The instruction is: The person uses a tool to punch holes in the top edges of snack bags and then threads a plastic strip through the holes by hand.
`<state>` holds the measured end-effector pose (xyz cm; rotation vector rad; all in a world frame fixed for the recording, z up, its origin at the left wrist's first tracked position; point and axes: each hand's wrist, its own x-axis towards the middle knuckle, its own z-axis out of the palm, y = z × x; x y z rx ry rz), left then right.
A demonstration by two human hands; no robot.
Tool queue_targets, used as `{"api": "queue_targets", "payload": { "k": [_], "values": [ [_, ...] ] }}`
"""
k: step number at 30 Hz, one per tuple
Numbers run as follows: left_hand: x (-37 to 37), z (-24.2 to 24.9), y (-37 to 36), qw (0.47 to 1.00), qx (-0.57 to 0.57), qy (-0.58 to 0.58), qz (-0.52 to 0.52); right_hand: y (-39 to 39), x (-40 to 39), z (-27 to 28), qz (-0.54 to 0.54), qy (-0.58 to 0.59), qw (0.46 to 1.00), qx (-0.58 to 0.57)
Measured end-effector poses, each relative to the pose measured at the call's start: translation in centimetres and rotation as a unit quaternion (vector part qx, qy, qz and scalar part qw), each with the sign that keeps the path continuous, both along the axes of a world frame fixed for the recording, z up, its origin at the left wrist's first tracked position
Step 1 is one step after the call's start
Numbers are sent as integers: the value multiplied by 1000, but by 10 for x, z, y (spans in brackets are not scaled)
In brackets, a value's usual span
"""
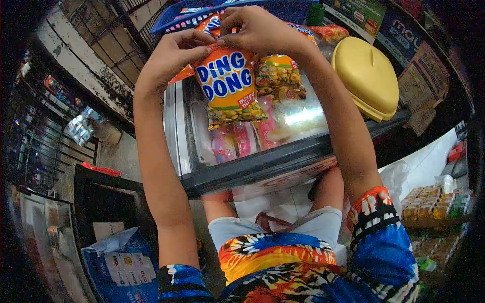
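Observation:
An orange Ding Dong mixed nuts bag [226, 86] hangs upright over the glass top of a display case [303, 113]. My left hand [187, 53] pinches the bag's top edge at its left side. Right beside it, my right hand [247, 30] has thumb and fingers closed on the same top edge. Part of another orange bag [209, 24] shows behind my hands. More nut bags [280, 73] lie to the right, partly behind my right wrist. Pink packets [246, 139] show through the glass.
A blue basket [166, 21] stands at the back. To the right is a yellow lidded container [366, 76], with a red package [331, 33] behind it. A blue bag [126, 267] lies at lower left. Packed goods [429, 202] sit on shelves at right.

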<state>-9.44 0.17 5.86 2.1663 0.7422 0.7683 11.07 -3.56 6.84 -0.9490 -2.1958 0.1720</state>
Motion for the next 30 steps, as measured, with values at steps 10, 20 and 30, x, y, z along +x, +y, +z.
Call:
{"api": "queue_targets", "payload": {
  "k": [10,20,30],
  "values": [
    [0,1,2,999,14,34,3,23,-1,-15,1,-33,991,131],
    [2,-3,5,996,21,80,45,30,1,-22,-18,-51,987,149],
    [24,1,-17,903,337,-33,263,27,9,-29,-179,-176,968,-2]
  ]
}}
